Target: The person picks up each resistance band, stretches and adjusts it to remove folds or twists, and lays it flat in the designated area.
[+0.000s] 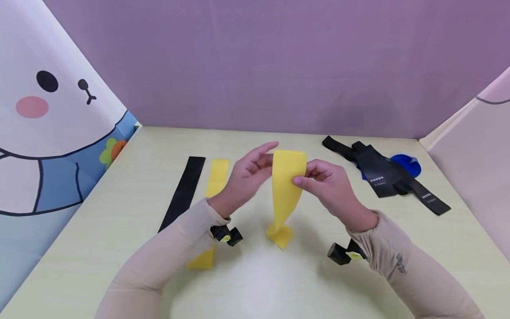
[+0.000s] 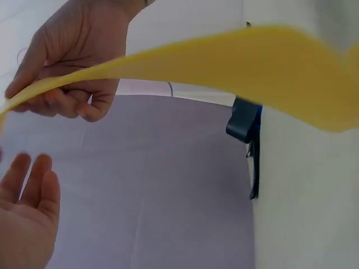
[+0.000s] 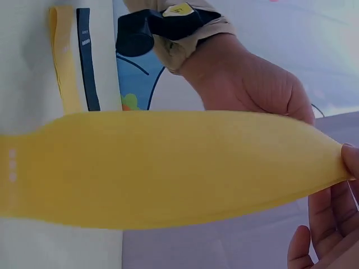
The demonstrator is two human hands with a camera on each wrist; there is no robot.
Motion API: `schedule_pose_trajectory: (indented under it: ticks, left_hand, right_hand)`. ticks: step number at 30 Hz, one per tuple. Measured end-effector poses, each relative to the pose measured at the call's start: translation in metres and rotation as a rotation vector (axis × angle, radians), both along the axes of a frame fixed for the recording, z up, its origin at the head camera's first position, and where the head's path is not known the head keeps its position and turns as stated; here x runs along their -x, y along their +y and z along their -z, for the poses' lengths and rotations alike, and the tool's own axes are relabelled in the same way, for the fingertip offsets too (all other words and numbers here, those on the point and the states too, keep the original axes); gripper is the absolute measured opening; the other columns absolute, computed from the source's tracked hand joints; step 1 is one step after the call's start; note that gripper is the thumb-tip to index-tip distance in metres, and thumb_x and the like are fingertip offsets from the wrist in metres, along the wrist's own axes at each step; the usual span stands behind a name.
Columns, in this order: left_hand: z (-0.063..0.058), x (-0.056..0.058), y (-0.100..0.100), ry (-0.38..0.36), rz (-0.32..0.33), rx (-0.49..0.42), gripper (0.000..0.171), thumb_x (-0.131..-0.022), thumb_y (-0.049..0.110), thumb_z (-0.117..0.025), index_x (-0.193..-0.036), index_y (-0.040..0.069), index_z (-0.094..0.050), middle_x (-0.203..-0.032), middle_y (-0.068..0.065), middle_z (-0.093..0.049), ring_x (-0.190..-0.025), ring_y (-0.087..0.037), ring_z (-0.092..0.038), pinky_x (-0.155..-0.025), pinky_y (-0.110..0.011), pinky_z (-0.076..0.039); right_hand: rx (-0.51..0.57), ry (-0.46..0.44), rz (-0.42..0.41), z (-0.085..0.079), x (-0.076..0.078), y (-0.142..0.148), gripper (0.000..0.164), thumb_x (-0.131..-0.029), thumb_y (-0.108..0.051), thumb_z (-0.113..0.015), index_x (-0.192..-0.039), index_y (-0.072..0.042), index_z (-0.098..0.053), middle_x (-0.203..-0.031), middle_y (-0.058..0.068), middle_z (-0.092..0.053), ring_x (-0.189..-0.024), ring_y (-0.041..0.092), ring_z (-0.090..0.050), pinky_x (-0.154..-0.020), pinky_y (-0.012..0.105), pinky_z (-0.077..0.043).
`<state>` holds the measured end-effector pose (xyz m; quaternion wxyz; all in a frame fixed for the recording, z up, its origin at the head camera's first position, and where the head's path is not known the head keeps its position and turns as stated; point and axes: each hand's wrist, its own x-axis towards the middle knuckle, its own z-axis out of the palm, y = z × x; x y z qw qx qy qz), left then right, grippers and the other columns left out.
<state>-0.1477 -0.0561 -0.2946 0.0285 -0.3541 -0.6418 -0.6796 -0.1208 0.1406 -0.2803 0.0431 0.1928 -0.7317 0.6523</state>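
Note:
A wide yellow elastic resistance band (image 1: pixel 287 186) hangs upright over the middle of the table, its lower end bunched on the tabletop. My right hand (image 1: pixel 332 184) pinches its upper right edge between thumb and fingers. On the other side is my left hand (image 1: pixel 247 177), with fingers extended beside the band's left edge. In the left wrist view the left hand's fingers (image 2: pixel 38 182) look straight and apart from the band. The right wrist view shows the yellow band (image 3: pixel 185 168) stretching broadly across, with pale dots near one end, hiding part of the left hand (image 3: pixel 252 84).
Left of the hands, a flat yellow band (image 1: pixel 218 175) lies partly under my left forearm, next to a flat black band (image 1: pixel 184 190). Several black bands (image 1: pixel 374 170) overlap a blue band (image 1: pixel 408 165) at the back right. A purple backdrop (image 1: pixel 255 66) stands behind the table.

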Motion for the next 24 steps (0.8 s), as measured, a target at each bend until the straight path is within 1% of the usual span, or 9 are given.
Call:
schedule_pose_trajectory:
  ticks: [2,3,4,7,10,13,16,19,24]
  left_hand:
    - [0.002,-0.001,-0.005,-0.135,0.031,-0.032,0.045,-0.096,0.003,-0.049,-0.137,-0.013,-0.038,-0.113,-0.033,-0.059,-0.095,-0.01,-0.062,-0.094,-0.039,-0.047]
    - [0.002,-0.001,-0.007,-0.167,0.03,-0.022,0.046,-0.096,0.006,-0.051,-0.136,-0.012,-0.04,-0.112,-0.031,-0.061,-0.094,-0.01,-0.061,-0.094,-0.038,-0.047]
    - [0.002,-0.002,-0.008,-0.165,0.018,0.008,0.045,-0.094,0.01,-0.055,-0.132,-0.012,-0.046,-0.111,-0.028,-0.063,-0.094,-0.01,-0.061,-0.093,-0.036,-0.046]
    - [0.001,-0.004,-0.009,-0.048,-0.032,0.123,0.037,-0.085,0.007,-0.07,-0.115,-0.012,-0.061,-0.103,-0.02,-0.068,-0.093,-0.015,-0.061,-0.089,-0.034,-0.046]
    - [-0.001,-0.005,-0.007,0.091,-0.119,0.202,0.023,-0.078,-0.002,-0.073,-0.1,-0.007,-0.069,-0.096,-0.015,-0.07,-0.09,-0.02,-0.061,-0.082,-0.033,-0.044]
    - [-0.002,-0.004,-0.006,0.138,-0.192,0.215,0.015,-0.08,-0.005,-0.07,-0.095,-0.006,-0.07,-0.091,-0.015,-0.07,-0.082,-0.02,-0.062,-0.076,-0.03,-0.046]
    - [-0.005,0.0,-0.007,0.115,-0.268,0.203,0.009,-0.084,-0.004,-0.068,-0.091,-0.008,-0.07,-0.083,-0.016,-0.07,-0.073,-0.019,-0.06,-0.068,-0.027,-0.048]
    - [-0.009,0.006,-0.01,0.046,-0.308,0.183,0.01,-0.085,-0.002,-0.068,-0.09,-0.01,-0.068,-0.079,-0.016,-0.069,-0.067,-0.018,-0.059,-0.062,-0.024,-0.049]
    - [-0.014,0.015,-0.015,-0.041,-0.327,0.161,0.013,-0.086,-0.001,-0.067,-0.094,-0.012,-0.066,-0.081,-0.018,-0.069,-0.068,-0.011,-0.061,-0.065,-0.023,-0.051]
  right_hand:
    - [0.027,-0.006,-0.009,0.0,0.001,-0.001,0.006,-0.081,0.009,-0.069,-0.086,0.006,-0.066,-0.079,-0.006,-0.068,-0.074,0.01,-0.064,-0.071,0.023,-0.053]
    - [0.039,-0.011,-0.013,0.001,0.002,-0.001,0.007,-0.082,0.008,-0.069,-0.086,0.002,-0.067,-0.08,-0.005,-0.068,-0.073,0.01,-0.064,-0.071,0.023,-0.054]
    - [0.053,-0.01,-0.017,0.001,0.003,-0.002,0.009,-0.082,0.008,-0.068,-0.085,0.0,-0.067,-0.08,-0.005,-0.068,-0.073,0.01,-0.063,-0.071,0.023,-0.054]
    - [0.088,-0.02,-0.017,0.003,0.005,-0.004,0.013,-0.084,0.006,-0.068,-0.085,-0.007,-0.069,-0.08,-0.005,-0.067,-0.073,0.01,-0.062,-0.072,0.022,-0.053]
    - [0.121,-0.035,-0.009,0.005,0.008,-0.008,0.019,-0.086,0.009,-0.064,-0.085,-0.009,-0.069,-0.08,-0.004,-0.067,-0.073,0.009,-0.06,-0.072,0.021,-0.053]
    - [0.138,-0.063,-0.021,0.01,0.011,-0.011,0.017,-0.087,0.012,-0.06,-0.088,-0.004,-0.069,-0.081,-0.002,-0.067,-0.073,0.01,-0.059,-0.072,0.021,-0.052]
    - [0.089,-0.113,-0.05,0.019,0.016,-0.015,0.007,-0.088,0.009,-0.061,-0.093,0.01,-0.064,-0.08,-0.002,-0.066,-0.073,0.01,-0.059,-0.072,0.022,-0.051]
    - [0.007,-0.196,-0.096,0.032,0.019,-0.019,0.019,-0.088,0.005,-0.062,-0.101,0.018,-0.059,-0.083,0.0,-0.068,-0.077,0.009,-0.062,-0.076,0.026,-0.052]
    - [-0.102,-0.315,-0.214,0.054,0.021,-0.024,0.027,-0.089,0.001,-0.062,-0.111,0.017,-0.06,-0.099,0.016,-0.07,-0.087,0.011,-0.064,-0.085,0.033,-0.051]
